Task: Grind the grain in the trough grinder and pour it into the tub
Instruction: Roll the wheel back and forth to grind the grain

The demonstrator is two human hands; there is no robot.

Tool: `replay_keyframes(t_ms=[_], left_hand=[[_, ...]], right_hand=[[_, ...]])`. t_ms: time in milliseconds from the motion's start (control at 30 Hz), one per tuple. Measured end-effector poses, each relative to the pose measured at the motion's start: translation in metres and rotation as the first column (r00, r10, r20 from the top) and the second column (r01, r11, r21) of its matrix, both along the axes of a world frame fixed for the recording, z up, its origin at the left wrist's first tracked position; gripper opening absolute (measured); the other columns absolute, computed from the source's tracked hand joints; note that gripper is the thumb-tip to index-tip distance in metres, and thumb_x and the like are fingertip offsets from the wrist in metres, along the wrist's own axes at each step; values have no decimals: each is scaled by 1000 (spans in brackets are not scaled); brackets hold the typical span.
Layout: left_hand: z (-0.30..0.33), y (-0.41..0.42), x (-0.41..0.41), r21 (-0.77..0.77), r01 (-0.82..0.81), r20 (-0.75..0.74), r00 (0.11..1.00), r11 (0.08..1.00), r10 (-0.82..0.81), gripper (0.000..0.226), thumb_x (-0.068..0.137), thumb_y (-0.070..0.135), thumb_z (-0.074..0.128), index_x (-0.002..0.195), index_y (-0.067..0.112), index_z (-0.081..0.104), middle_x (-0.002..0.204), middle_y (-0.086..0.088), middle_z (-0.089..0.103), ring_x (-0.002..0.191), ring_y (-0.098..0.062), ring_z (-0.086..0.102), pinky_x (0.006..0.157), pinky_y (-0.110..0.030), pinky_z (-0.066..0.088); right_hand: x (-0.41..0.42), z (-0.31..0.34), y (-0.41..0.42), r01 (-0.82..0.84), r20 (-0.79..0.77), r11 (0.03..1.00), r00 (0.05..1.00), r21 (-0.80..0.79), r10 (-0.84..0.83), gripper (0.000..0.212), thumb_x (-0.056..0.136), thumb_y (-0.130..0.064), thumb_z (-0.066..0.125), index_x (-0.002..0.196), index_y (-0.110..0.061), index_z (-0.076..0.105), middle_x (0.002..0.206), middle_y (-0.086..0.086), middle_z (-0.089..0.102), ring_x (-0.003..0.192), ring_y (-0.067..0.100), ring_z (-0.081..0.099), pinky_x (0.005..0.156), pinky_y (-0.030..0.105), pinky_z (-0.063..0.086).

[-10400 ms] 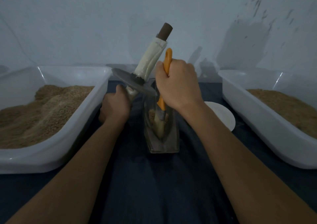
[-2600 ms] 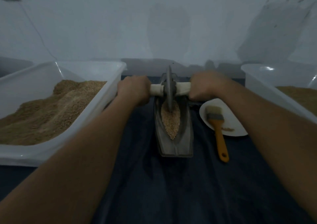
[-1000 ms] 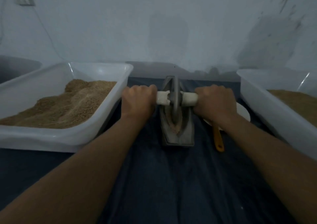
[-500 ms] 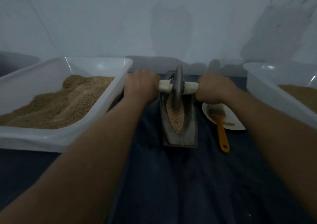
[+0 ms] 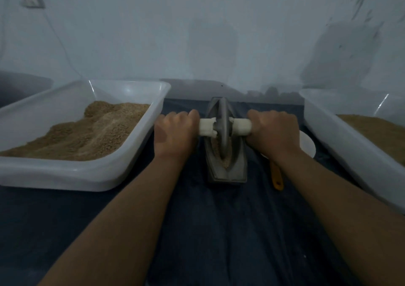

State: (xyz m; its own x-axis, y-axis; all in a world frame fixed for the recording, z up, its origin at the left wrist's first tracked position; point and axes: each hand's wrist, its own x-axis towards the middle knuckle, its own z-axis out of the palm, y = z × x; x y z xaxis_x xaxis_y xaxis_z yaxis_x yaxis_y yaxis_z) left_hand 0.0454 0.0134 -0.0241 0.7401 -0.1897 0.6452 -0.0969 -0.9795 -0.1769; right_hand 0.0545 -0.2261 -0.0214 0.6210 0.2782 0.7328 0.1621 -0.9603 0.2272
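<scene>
Metal trough grinder (image 5: 226,169) at centre of counter (image 5: 219,231), on dark blue cloth; taken as landmark. Grinding wheel (image 5: 223,128) upright in trough, near its middle. Axle handle (image 5: 241,127) wrapped in white, crosswise over trough. Left hand (image 5: 174,132) left of trough, fingers (image 5: 186,116) curled tight round axle end. Right hand (image 5: 272,133) right of trough, likewise closed round other axle end. Grain (image 5: 225,162) visible in trough at near tip and beside wheel; fineness not discernible.

Progress, judged: grinding under way, not finished; pouring not yet begun. Left tub (image 5: 122,158) left of trough, holding heaped tan meal or grain. Right tub (image 5: 350,145) right of trough, also part filled; receiving tub not determinable. Orange-handled brush (image 5: 276,175) right of trough, head hidden behind right wrist, over white plate (image 5: 308,146).

Room: pale wall (image 5: 197,33) behind trough, scuffed upper right; cord and fitting upper left. Lighting dim.
</scene>
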Motion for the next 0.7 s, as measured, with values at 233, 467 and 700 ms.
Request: replay_keyframes(t_ms=[233, 467, 700], left_hand=[[42, -9, 83, 100, -5, -371, 928, 995, 41, 33, 84, 34, 68, 116, 24, 68, 113, -8, 70, 103, -32, 68, 74, -36, 41], [45, -5, 89, 36, 9, -449, 894, 999, 8, 34, 85, 36, 68, 116, 24, 68, 112, -6, 70, 101, -30, 68, 74, -34, 42], [-5, -3, 2, -41, 27, 72, 997, 999, -24, 17, 78, 6, 62, 79, 19, 51, 71, -4, 61, 64, -30, 57, 59, -34, 25]], right_hand=[[72, 45, 2, 131, -716, 990, 686, -56, -131, 25, 76, -39, 71, 74, -18, 58, 73, 2, 60, 61, 19, 57, 50, 26, 37], [79, 54, 6, 109, -725, 991, 677, -75, -130, 20, 78, -35, 68, 74, -16, 62, 71, 3, 61, 58, 18, 56, 49, 25, 34], [4, 5, 7, 50, -75, 999, 996, -9, -50, 15, 75, -24, 67, 69, -19, 54, 60, 7, 57, 49, 26, 50, 49, 27, 28]])
